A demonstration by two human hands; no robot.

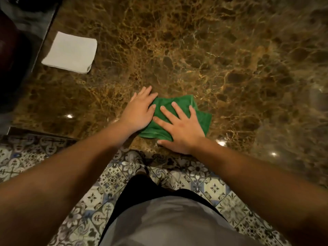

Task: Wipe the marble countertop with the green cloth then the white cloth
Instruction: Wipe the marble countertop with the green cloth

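A green cloth (179, 103) lies crumpled on the brown marble countertop (221, 59) near its front edge. My right hand (181, 128) presses flat on the cloth with fingers spread. My left hand (140, 109) rests flat at the cloth's left edge, its fingertips overlapping the fabric. Both palms hide much of the cloth. A folded white cloth (71, 52) lies at the far left of the countertop, well away from both hands.
The countertop's left edge (44, 38) runs beside the white cloth, with dark shapes beyond it. Patterned floor tiles (113, 180) show below the front edge. Bright light spots reflect on the glossy marble.
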